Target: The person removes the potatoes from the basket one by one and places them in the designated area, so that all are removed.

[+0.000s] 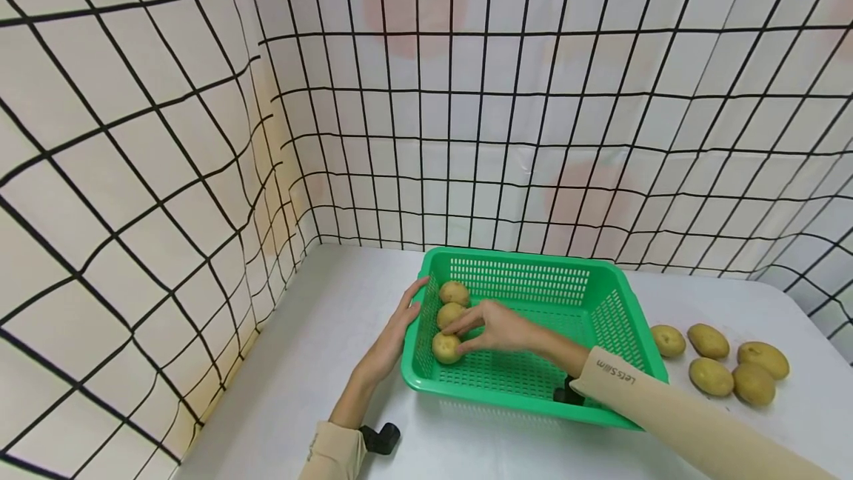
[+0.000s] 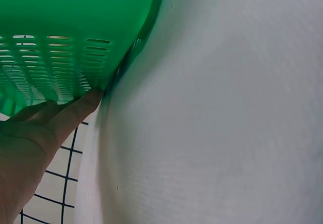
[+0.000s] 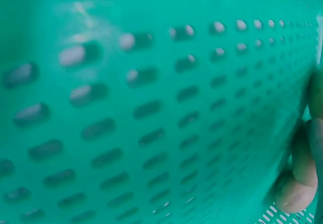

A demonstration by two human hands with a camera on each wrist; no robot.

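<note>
A green perforated plastic basket (image 1: 526, 407) stands on the white table. Inside, three potatoes line its left wall: a far one (image 1: 454, 292), a middle one (image 1: 450, 315) and a near one (image 1: 446, 348). My right hand (image 1: 496, 326) reaches in over the near side and pinches the near potato between thumb and fingers. From outside, my left hand (image 1: 389, 339) rests against the basket's left wall, its fingers fairly straight along it. The left wrist view shows those fingers (image 2: 75, 113) touching the slotted wall. In the right wrist view the basket wall (image 3: 166, 158) fills most of the picture.
Several loose potatoes (image 1: 711, 376) lie on the table right of the basket. Black netting (image 1: 500, 95) over white sheeting rises behind and at the left. Black wrist devices (image 1: 381, 438) sit on both wrists, and the right one is inside the basket.
</note>
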